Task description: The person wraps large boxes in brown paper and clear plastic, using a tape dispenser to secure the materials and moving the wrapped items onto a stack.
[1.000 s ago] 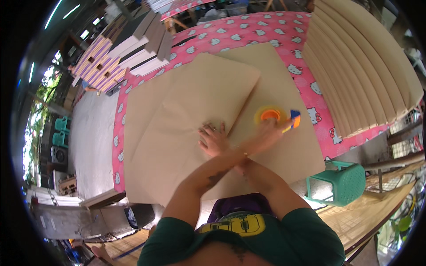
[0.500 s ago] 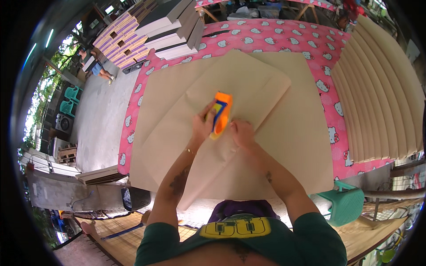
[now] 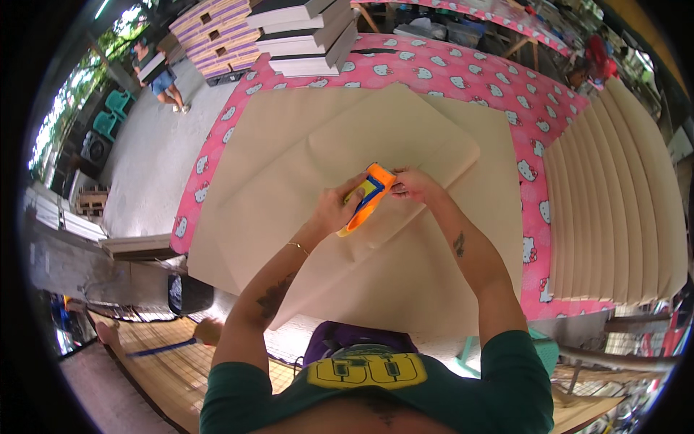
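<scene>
My left hand [image 3: 338, 208] is closed around an orange, blue and yellow tape dispenser [image 3: 379, 189], held above the brown paper. At the dispenser's upper end is my right hand [image 3: 416, 185], its fingers curled in close to it. Whatever lies between those fingertips is too small to make out. Under both hands lies a folded brown paper wrap [image 3: 405, 123], with a raised, creased shape and a diagonal edge on its right. It rests on a larger flat sheet of brown paper [image 3: 267, 116] spread over the table.
A pink patterned cloth [image 3: 531, 173] covers the table. Folded brown paper [image 3: 614, 210] is stacked at the right. White and black boxes [image 3: 307, 43] stand at the far left, before a purple-and-tan stack [image 3: 217, 40]. Beyond the table's left side, a person [image 3: 155, 76] carries a box.
The dispenser has tilted rightward in my left hand. My right hand has moved up from the paper to the dispenser's end. The view has shifted, and the far person appears nearer.
</scene>
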`<state>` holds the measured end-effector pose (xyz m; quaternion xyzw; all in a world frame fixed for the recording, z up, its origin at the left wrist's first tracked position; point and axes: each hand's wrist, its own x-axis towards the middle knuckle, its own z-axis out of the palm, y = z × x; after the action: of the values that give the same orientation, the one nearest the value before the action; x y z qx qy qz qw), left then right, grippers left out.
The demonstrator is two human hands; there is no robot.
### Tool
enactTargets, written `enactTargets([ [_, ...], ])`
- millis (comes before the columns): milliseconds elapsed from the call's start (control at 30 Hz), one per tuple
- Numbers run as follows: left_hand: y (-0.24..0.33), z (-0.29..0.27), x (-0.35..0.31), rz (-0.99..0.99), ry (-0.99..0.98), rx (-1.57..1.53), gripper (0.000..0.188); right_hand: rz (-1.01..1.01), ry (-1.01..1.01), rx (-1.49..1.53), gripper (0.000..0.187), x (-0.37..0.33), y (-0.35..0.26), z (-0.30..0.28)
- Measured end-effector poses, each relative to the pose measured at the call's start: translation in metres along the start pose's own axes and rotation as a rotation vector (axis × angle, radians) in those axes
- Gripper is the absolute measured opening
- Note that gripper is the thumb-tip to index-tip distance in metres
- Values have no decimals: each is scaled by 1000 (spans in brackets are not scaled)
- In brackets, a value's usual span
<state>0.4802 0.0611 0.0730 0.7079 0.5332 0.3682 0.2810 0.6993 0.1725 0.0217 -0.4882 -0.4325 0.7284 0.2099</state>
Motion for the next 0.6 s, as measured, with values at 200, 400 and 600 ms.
enactTargets([
  [200, 27, 9, 44, -103, -240, 197, 45, -399, 384, -824, 16, 11, 3, -38],
  [400, 39, 51, 133, -214, -563, 500, 47, -597, 798, -1362, 16, 9, 14, -55],
  [600, 38, 61, 163, -194, -692, 538, 46, -556, 498, -684, 34, 15, 29, -53],
])
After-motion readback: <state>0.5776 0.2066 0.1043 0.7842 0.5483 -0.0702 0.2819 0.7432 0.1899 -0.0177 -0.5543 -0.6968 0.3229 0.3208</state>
